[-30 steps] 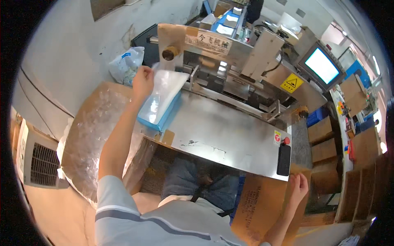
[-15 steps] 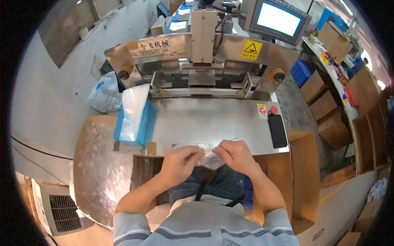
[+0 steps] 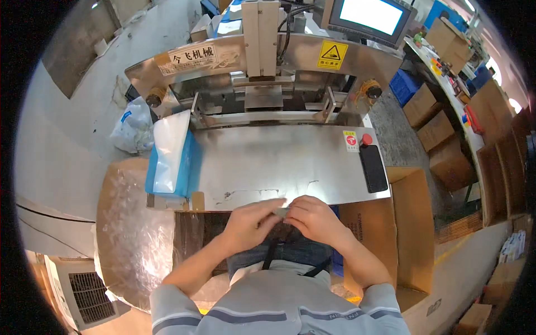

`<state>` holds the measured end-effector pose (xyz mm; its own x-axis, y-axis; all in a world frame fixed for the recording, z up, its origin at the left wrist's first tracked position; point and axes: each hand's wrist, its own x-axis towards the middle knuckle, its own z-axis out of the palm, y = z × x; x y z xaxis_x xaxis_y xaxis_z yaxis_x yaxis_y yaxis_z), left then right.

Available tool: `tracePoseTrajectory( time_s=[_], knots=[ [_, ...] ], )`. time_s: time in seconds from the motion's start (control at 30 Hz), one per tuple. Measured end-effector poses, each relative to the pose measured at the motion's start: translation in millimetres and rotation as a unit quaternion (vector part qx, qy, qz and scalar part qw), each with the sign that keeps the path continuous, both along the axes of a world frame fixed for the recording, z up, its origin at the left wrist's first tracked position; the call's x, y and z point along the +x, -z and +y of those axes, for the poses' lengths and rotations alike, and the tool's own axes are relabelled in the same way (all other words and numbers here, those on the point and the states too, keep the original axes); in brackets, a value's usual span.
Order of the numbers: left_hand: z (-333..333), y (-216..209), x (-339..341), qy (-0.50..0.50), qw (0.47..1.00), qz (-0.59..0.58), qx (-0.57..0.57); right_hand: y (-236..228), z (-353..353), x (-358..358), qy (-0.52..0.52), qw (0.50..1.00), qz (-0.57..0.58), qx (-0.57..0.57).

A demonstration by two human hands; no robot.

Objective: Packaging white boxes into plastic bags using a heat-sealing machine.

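My left hand (image 3: pixel 245 226) and my right hand (image 3: pixel 314 218) meet just off the front edge of the steel machine table (image 3: pixel 257 159), above my lap. Pinched between their fingertips is a small clear plastic bag (image 3: pixel 281 212), mostly covered by the fingers. Only a greyish bit of it shows, and whether anything is inside cannot be made out. The left fingers stretch toward the right ones with the thumb underneath. My right fingers are curled tightly over the bag.
On the table stand a blue box (image 3: pixel 192 164) of clear bags at left, and a red button (image 3: pixel 366 139) and black phone (image 3: pixel 373 168) at right. A steel press (image 3: pixel 262 95) rises behind. Cartons flank me: one with plastic bags (image 3: pixel 137 223) left, another (image 3: pixel 413 234) right.
The whitish plastic that hung spread between my hands is now gathered small at the fingertips. My hands have come closer together, and the whole view has shifted slightly.
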<state>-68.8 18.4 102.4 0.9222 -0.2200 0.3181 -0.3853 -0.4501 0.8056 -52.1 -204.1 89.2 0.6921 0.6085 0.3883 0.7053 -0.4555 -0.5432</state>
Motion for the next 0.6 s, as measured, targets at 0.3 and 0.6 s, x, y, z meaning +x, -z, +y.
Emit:
tracePoseTrajectory(
  time_s=[0.3, 0.6],
  knots=[
    [22, 16, 41, 0.264, 0.931, 0.148, 0.202, 2, -13, 15, -0.063, 0.984, 0.167, -0.018],
    [54, -8, 108, 0.193, 0.929, 0.176, 0.261, 9, -37, 101, -0.088, 0.977, 0.194, 0.031]
  ],
)
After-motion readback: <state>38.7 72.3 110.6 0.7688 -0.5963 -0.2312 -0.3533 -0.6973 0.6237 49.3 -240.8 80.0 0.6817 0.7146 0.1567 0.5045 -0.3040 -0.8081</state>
